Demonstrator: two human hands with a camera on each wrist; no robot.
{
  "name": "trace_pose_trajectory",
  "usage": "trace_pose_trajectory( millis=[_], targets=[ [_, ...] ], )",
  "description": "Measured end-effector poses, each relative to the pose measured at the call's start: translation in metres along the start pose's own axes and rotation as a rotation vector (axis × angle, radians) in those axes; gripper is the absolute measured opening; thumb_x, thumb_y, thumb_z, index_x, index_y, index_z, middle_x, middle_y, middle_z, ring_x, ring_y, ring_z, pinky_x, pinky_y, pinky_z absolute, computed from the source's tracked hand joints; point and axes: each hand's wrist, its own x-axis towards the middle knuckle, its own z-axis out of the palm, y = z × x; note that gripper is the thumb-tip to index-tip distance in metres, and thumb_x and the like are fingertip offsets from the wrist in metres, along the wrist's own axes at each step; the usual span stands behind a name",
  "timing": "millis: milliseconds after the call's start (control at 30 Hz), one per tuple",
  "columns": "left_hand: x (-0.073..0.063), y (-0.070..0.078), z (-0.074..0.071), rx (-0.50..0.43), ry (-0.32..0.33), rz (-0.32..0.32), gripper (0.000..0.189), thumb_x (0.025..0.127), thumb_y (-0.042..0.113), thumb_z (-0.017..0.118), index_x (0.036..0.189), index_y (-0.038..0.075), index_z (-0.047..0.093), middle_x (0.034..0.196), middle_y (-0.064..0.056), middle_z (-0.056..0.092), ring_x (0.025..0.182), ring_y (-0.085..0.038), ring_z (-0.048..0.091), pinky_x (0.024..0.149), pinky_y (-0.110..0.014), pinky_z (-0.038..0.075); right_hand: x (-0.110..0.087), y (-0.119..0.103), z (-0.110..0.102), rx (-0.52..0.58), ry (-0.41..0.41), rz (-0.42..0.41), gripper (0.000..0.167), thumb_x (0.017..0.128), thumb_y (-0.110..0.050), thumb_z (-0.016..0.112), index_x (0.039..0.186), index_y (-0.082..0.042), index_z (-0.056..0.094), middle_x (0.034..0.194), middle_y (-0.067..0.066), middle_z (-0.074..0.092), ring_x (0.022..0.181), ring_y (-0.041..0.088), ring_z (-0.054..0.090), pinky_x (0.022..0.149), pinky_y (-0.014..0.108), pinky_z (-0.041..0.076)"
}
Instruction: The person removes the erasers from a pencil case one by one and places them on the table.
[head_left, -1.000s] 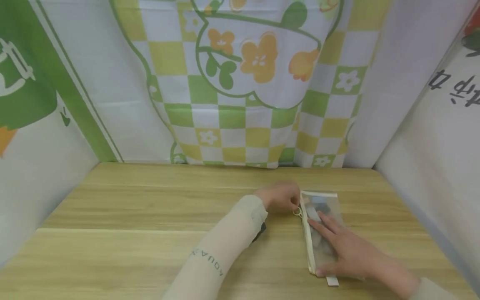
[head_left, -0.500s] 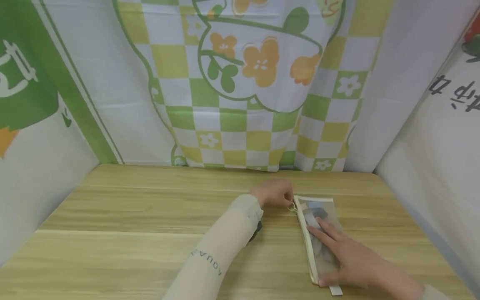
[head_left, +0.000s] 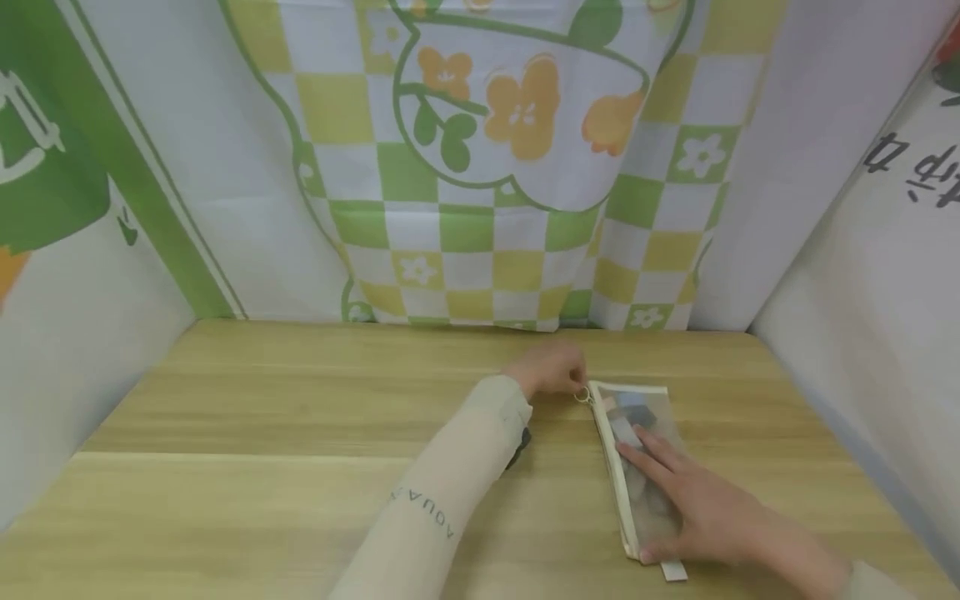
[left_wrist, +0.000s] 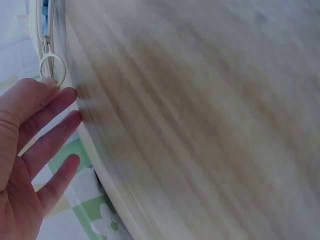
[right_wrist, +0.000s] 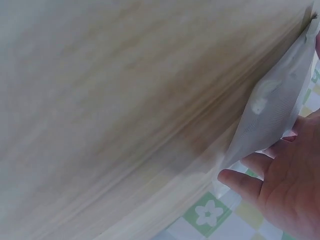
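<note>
A see-through zip pouch (head_left: 633,487) lies flat on the wooden table, its cream zipper edge facing left. Grey and blue contents show dimly through it. My left hand (head_left: 551,367) pinches the metal ring (left_wrist: 53,67) of the zipper pull between thumb and index finger, at the pouch's far left corner. In the left wrist view its other fingers are spread, and a blue strip shows between the zipper's edges beyond the slider. My right hand (head_left: 701,504) rests on the pouch with fingers extended, its thumb at the near corner. The right wrist view shows the pouch's mesh-like surface (right_wrist: 272,107) beside the fingers.
A white tab (head_left: 673,571) sticks out from the pouch's near end. The wooden table (head_left: 262,467) reaches back to a green-and-yellow checked cloth (head_left: 465,242). White printed panels stand at left and right. A dark band (head_left: 519,448) shows at my left wrist.
My left hand has drawn the zipper pull away from me along the edge to the far corner. The pouch's far end has shifted slightly left; my right hand stays on it.
</note>
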Motion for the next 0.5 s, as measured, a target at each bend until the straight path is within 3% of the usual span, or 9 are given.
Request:
trace_pose_trajectory(
  millis=[133, 300, 500],
  targets=[
    [0.0026, 0.0003, -0.0036, 0.051, -0.001, 0.041, 0.034, 0.089, 0.013, 0.067, 0.060, 0.018, 0.050, 0.063, 0.008, 0.045, 0.062, -0.007, 0.040, 0.065, -0.019, 0.036, -0.0011, 0.0002, -0.0004, 0.005, 0.005, 0.001, 0.111, 0.067, -0.084, 0.062, 0.157, -0.031, 0.025, 0.163, 0.016, 0.024, 0.137, 0.040, 0.044, 0.091, 0.052, 0.053],
    [-0.0006, -0.0025, -0.0019, 0.086, 0.020, 0.033, 0.008, 0.090, 0.019, 0.070, 0.085, 0.013, 0.069, 0.087, 0.004, 0.064, 0.082, -0.009, 0.054, 0.082, -0.023, 0.047, -0.0044, -0.0008, 0.0014, 0.013, -0.001, -0.007, 0.111, 0.067, -0.084, 0.062, 0.157, -0.031, 0.025, 0.162, 0.019, 0.024, 0.137, 0.042, 0.045, 0.091, 0.054, 0.053],
    [0.0001, -0.0095, -0.0026, 0.090, 0.067, 0.017, 0.011, 0.091, 0.021, 0.071, 0.091, 0.010, 0.072, 0.096, -0.002, 0.070, 0.089, -0.014, 0.060, 0.086, -0.027, 0.050, -0.0025, -0.0006, 0.0018, -0.025, 0.037, -0.037, 0.111, 0.068, -0.084, 0.061, 0.157, -0.029, 0.027, 0.162, 0.016, 0.026, 0.137, 0.038, 0.046, 0.092, 0.052, 0.053]
  ],
)
